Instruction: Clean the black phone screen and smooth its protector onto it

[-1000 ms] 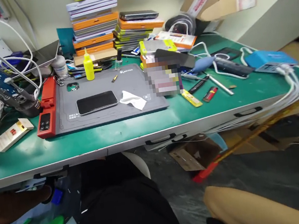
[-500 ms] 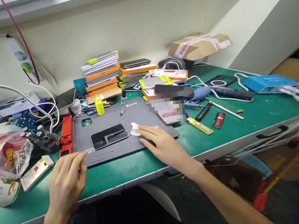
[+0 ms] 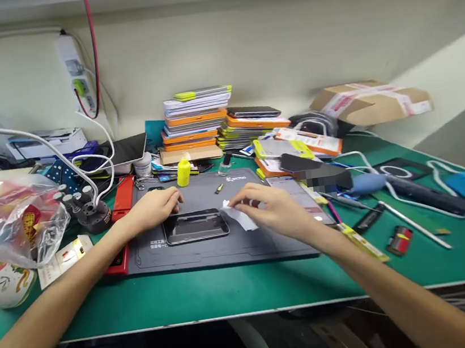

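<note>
The phone (image 3: 195, 226) lies flat and face up in the middle of a grey work mat (image 3: 225, 249), its dark glass glossy and its corners rounded; the mat's matt, rubbery-looking surface probably keeps it from sliding. In the head view, the left hand (image 3: 151, 207) rests on the mat just beyond the phone's far left corner, fingers curled loosely and closed on nothing that shows, as if to steady the phone. The right hand (image 3: 273, 208) is just right of the phone, fingertips pinched on a small white wipe (image 3: 240, 218), thin and crumpled, held low against the mat beside the phone's right edge. A yellow squeeze bottle (image 3: 183, 172) stands upright at the mat's far edge, within easy reach. Farther back, flat boxes (image 3: 195, 119) are stacked against the wall. At the left, a crinkled clear plastic bag (image 3: 11, 217) sits on the green bench (image 3: 214, 293).
</note>
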A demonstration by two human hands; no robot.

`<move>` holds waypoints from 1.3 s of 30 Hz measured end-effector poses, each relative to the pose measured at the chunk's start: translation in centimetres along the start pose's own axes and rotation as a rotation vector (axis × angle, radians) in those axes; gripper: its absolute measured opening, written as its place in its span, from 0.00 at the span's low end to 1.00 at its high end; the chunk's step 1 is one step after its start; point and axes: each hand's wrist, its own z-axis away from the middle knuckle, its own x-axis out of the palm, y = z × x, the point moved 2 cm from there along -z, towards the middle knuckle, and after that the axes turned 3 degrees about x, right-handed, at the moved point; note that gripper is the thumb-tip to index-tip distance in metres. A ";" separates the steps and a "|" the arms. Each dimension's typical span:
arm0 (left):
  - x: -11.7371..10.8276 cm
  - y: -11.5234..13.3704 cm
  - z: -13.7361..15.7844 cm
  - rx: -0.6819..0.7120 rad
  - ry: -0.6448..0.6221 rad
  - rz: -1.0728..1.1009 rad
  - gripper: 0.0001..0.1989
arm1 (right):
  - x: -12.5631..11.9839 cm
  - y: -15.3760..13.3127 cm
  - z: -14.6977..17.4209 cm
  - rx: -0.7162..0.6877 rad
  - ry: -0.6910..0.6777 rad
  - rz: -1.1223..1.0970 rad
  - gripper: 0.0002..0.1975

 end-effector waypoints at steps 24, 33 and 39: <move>1.3 1.7 1.1 -0.142 0.287 0.061 0.18 | 3.1 0.3 -0.1 -0.458 -0.006 0.039 0.21; 0.9 -0.3 0.8 -0.246 0.350 0.515 0.17 | 4.9 -4.6 -2.5 -0.564 -0.260 0.132 0.22; 1.0 -0.7 0.9 -0.283 0.475 0.480 0.17 | 6.7 -7.3 -3.9 -0.628 -0.286 0.085 0.23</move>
